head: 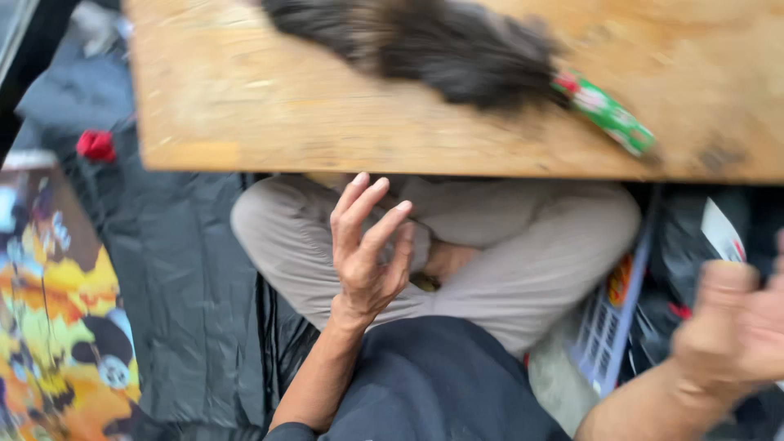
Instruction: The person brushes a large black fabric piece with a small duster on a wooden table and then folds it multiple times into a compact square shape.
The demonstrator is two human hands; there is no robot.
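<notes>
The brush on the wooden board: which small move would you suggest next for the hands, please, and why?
Probably raise the left hand to the brush lying on the board. Both hands are empty, the left one open below the board's edge; the right hand is blurred and off to the side.

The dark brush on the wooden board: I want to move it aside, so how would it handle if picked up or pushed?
The dark brush looks bushy and soft, so its bristles would probably flex. It likely weighs little. Lying flat on the wooden board, it seems unlikely to roll; its green wrapped handle looks the firmer grip.

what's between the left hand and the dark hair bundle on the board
In the head view, only the bare wooden board edge separates the left hand from the hair bundle.
</notes>
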